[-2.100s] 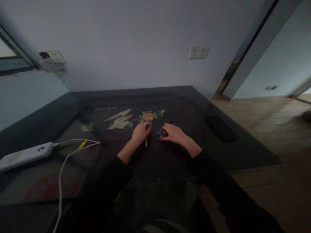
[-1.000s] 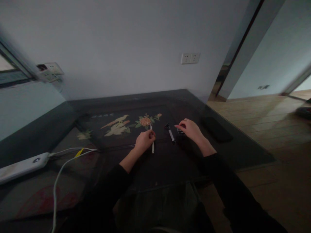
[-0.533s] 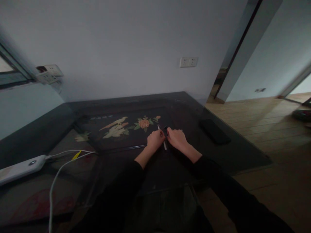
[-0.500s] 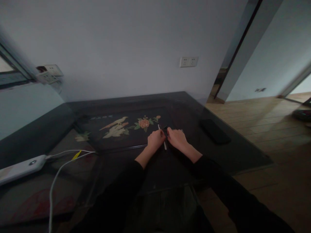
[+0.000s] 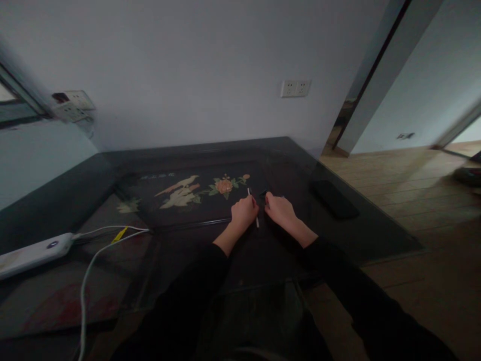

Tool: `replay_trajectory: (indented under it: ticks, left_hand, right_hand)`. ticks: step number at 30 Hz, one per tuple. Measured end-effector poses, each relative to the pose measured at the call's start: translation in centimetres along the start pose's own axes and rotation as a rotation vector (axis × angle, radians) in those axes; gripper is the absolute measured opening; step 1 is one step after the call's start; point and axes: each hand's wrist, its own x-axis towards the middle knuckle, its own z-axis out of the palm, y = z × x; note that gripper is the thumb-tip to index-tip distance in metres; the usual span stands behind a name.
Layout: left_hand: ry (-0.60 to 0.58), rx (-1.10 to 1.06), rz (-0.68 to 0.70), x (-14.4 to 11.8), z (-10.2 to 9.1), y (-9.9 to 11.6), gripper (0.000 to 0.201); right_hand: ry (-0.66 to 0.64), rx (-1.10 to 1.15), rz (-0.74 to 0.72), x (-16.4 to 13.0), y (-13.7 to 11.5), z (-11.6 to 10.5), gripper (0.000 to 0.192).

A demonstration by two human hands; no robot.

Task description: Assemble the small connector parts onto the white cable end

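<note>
My left hand (image 5: 243,212) is closed around a thin white stick (image 5: 257,222). One end of the stick pokes out beyond the fingers and the other end shows below them, so its exact kind cannot be made out. Just to the right, my right hand (image 5: 280,210) is also closed, its fingertips pinched at a small dark object (image 5: 263,193) too dim to name. A narrow gap separates the two hands. Both are low over the dark glossy table (image 5: 180,255), to the right of the inlaid flower picture (image 5: 224,186).
A black flat slab, phone-like (image 5: 334,199), lies right of my hands. At the left are a white power strip (image 5: 35,254) and a white cable (image 5: 87,281) with a yellow tag (image 5: 120,234). A wall with a socket (image 5: 295,88) borders the table's far edge.
My hands have drawn slightly apart, the right one shifting a little to the right. The white stick stays in my left hand. The whole view has shifted slightly.
</note>
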Motion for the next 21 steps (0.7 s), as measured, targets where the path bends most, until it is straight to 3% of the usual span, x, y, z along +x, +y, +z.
replay_trajectory:
  ticks: [10, 16, 21]
  left_hand:
    - [0.008, -0.021, 0.067, -0.4, 0.1, -0.3, 0.022]
    - [0.030, -0.044, 0.105, -0.5, 0.1, -0.6, 0.024]
    - [0.061, -0.095, 0.151, -0.4, 0.0, -1.0, 0.022]
  right_hand:
    - [0.031, 0.171, -0.001, 0.4, 1.3, 0.0, 0.013]
    - [0.145, 0.423, -0.026, 1.6, 6.0, -0.1, 0.017]
    - [0.095, 0.340, -0.119, 2.1, 9.2, 0.5, 0.044]
